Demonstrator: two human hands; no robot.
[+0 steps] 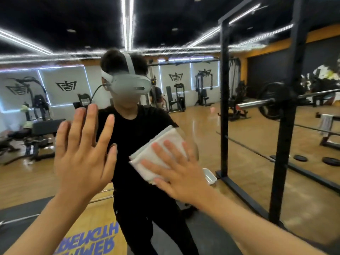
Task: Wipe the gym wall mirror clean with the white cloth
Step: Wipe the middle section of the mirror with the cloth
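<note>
Person's right up at the wall mirror, both arms out in front. Right grip is a bare hand laid flat, fingers straight & spread, pressing the white cloth onto the glass. No curl round it, so an open grip, just palm and fingers on top. Cloth's folded into a thick pad, tilted w/ one corner up to the right, sitting approx. chest height on the reflection, part of it under the hand.

Left grip is up beside it, to the left and a bit higher, well apart from the cloth. Also open: fingers straight, fanned, palm facing the mirror, holding nothing. Can't tell if it's actually touching the glass.

In the reflection: black T-shirt and trousers, grey headset w/ a cable off the side. Behind, gym machines along a white wall w/ logos, wood floor, light strips on a dark ceiling. Mirrored lettering shows on the floor low down.

Off to the right, a black rack w/ a loaded barbell across it. Small white tray on the floor near the rack's base, just beside the right wrist in view. Couple of weight plates lying flat further right.
</note>
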